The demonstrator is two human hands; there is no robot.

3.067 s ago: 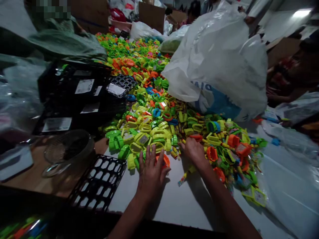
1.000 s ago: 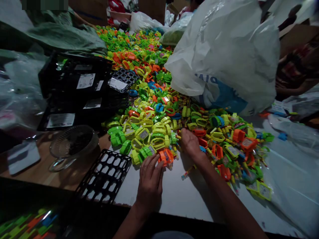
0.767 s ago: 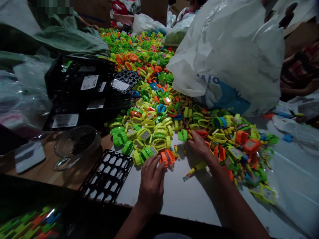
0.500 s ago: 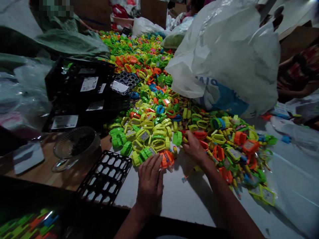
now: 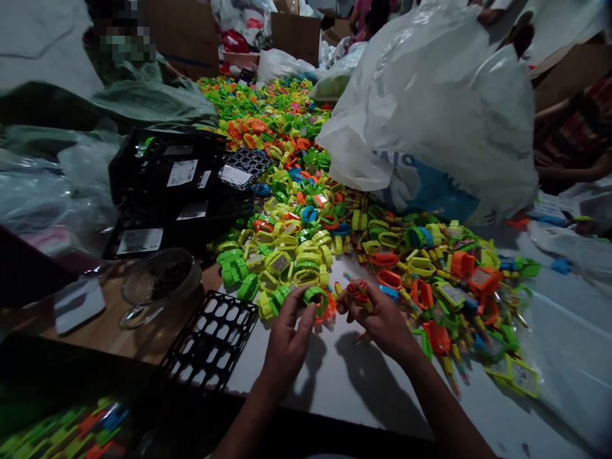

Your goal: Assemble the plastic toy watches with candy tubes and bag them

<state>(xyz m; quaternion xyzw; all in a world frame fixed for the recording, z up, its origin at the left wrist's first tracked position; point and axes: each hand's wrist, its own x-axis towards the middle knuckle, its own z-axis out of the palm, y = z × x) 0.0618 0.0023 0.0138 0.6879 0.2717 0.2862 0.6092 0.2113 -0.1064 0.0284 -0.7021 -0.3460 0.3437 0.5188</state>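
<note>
My left hand (image 5: 287,335) is closed on a green plastic ring-shaped piece (image 5: 326,305), pinched between thumb and fingers above the white tabletop (image 5: 329,382). Facing it, my right hand (image 5: 382,322) has its fingers curled around a small bunch of red-ended sticks (image 5: 356,292); their exact kind is too small to make out. An orange piece (image 5: 329,312) lies just behind the green ring. Beyond both hands spreads a heap of yellow, green and orange plastic ring-shaped pieces (image 5: 287,242), some resembling toy watches. Short yellow sticks with coloured tips (image 5: 449,373) lie among those on the right.
A black perforated tray (image 5: 210,338) lies left of my hands, near a clear glass cup (image 5: 160,280). Black crates with labels (image 5: 167,185) stand behind it. A large white plastic bag (image 5: 430,115) rises at the back right. Other people sit around the table.
My left hand has lifted from the heap and now holds up a green ring. My right hand has drawn back toward me with red-ended sticks in its fingers. The view has shifted slightly.
</note>
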